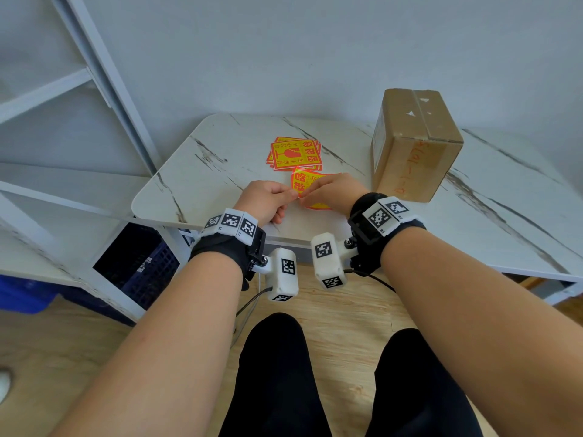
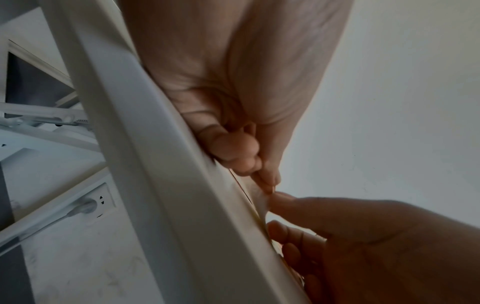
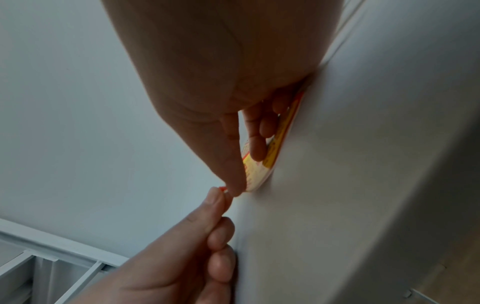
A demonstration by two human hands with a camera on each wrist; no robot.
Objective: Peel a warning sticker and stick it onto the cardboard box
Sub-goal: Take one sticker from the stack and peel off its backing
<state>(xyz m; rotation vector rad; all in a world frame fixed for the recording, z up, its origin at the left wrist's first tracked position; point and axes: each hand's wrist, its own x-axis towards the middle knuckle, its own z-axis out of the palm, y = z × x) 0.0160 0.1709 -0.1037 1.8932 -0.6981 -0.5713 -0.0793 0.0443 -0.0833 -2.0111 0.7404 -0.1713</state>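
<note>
A yellow and red warning sticker is lifted off the marble table, curled between both hands. My left hand pinches its near left corner with thumb and forefinger. My right hand grips the sheet right beside that corner, its other fingers curled under the sheet. In the right wrist view the sticker bends under my right hand, and the left hand pinches a small red corner. I cannot tell whether sticker and backing have parted. The taped cardboard box stands upright to the right.
A stack of the same stickers lies flat on the table just beyond my hands. A white metal shelf frame stands to the left, with a dark blue crate under it. My legs are below the table's front edge.
</note>
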